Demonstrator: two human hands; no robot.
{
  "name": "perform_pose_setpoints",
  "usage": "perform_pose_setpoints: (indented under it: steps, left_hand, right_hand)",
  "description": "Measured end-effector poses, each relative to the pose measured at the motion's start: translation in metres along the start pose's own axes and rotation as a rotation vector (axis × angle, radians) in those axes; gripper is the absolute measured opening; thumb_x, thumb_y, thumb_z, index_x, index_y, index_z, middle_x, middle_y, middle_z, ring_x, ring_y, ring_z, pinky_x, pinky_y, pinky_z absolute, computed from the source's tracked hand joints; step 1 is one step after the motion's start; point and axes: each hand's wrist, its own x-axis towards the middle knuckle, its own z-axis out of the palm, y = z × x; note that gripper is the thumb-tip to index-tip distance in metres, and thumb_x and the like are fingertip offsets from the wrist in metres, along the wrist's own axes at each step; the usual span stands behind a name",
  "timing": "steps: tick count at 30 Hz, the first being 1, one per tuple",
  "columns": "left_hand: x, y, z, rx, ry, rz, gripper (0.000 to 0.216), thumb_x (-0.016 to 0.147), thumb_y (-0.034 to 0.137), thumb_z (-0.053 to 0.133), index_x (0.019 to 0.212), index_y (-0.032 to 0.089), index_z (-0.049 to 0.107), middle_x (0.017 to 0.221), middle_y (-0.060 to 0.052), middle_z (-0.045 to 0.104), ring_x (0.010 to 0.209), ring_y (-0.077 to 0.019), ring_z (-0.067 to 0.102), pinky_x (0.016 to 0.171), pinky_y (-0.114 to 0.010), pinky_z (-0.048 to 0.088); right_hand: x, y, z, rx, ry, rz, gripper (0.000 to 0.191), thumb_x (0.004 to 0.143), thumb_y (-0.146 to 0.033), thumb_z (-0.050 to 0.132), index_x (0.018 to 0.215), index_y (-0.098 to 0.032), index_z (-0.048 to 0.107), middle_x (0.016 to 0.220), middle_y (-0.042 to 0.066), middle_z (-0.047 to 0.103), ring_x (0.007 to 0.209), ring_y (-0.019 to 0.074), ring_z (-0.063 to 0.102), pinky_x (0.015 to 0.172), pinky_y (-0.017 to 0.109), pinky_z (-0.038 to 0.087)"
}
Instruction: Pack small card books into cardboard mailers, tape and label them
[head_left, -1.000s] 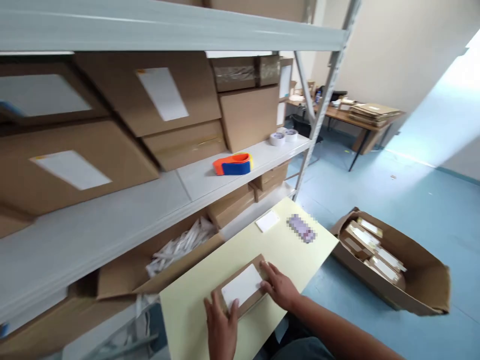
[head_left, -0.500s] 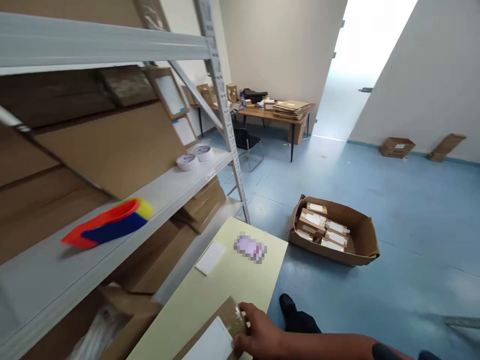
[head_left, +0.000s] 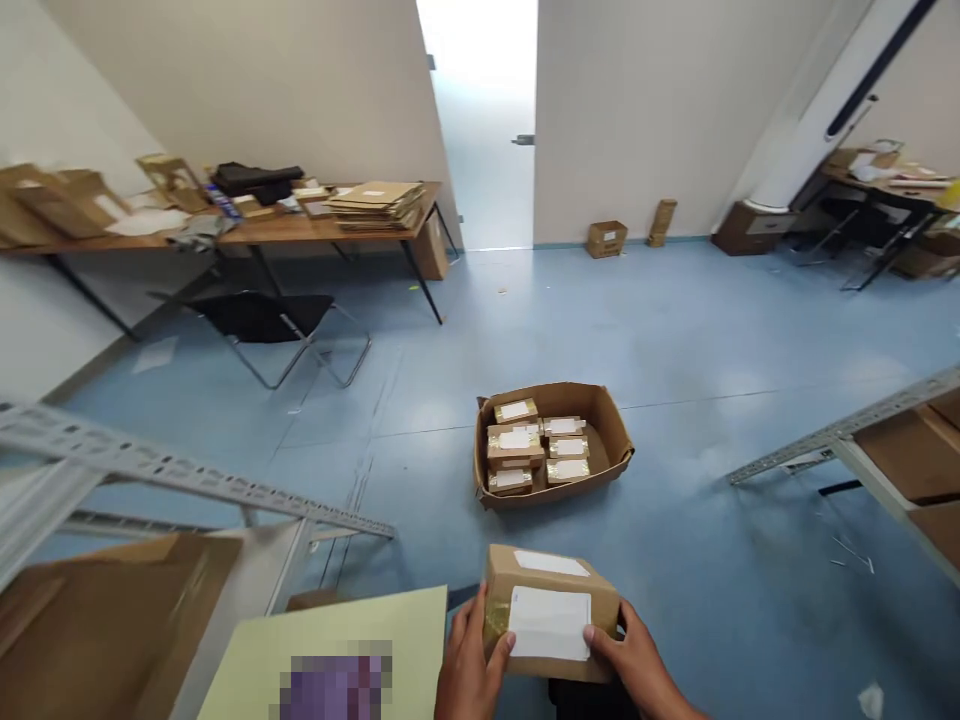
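Observation:
A brown cardboard box with white labels on its top and front side is held up between my two hands. My left hand grips its left end, the thumb near the label's edge. At the right end, my right hand clasps the box with its thumb on the label. Beyond it on the floor stands a large open carton holding several small labelled boxes. To the left of my hands is a pale yellow board, with a blurred-out purple item on it.
Metal shelving stands at the left, and another rack at the right. Farther back are a wooden desk with flattened cardboard, a black folding chair and a frosted door. Small boxes sit along the wall.
My view has swung right, away from the shelf. The box has been lifted off the yellow board, and my left hand has come into view holding it too.

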Motion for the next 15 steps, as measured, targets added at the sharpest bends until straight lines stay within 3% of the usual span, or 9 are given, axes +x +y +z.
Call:
perform_pose_setpoints:
  steps: [4,8,15]
  left_hand:
    - [0.094,0.053,0.026,0.054,-0.166,0.208,0.064,0.085,0.019,0.048,0.150,0.026,0.046,0.152,-0.006,0.051,0.140,-0.0240,0.048,0.115,-0.039,0.041]
    - [0.173,0.114,0.044,0.153,-0.264,0.349,0.072,0.080,0.011,0.053,0.150,0.022,0.044,0.152,-0.008,0.051,0.141,-0.0253,0.046,0.120,-0.045,0.034]
    - [0.250,0.195,0.066,0.236,-0.377,0.493,0.070,0.080,0.015,0.063,0.147,0.014,0.043,0.152,-0.015,0.050,0.141,-0.0290,0.045,0.119,-0.045,0.034]
  right_hand:
    - [0.040,0.004,-0.004,0.258,0.217,0.096,0.067,0.053,-0.051,0.087,0.107,-0.019,0.061,0.109,0.014,0.075,0.107,0.0352,0.070,0.087,0.043,0.058]
    - [0.074,-0.022,0.000,0.449,0.300,0.130,0.075,0.056,-0.055,0.085,0.116,-0.021,0.057,0.120,0.013,0.072,0.112,0.0334,0.068,0.080,0.040,0.061]
    - [0.116,-0.067,-0.003,0.543,0.378,0.092,0.066,0.066,-0.055,0.078,0.119,-0.018,0.062,0.124,0.014,0.070,0.116,0.0317,0.066,0.086,0.040,0.060]
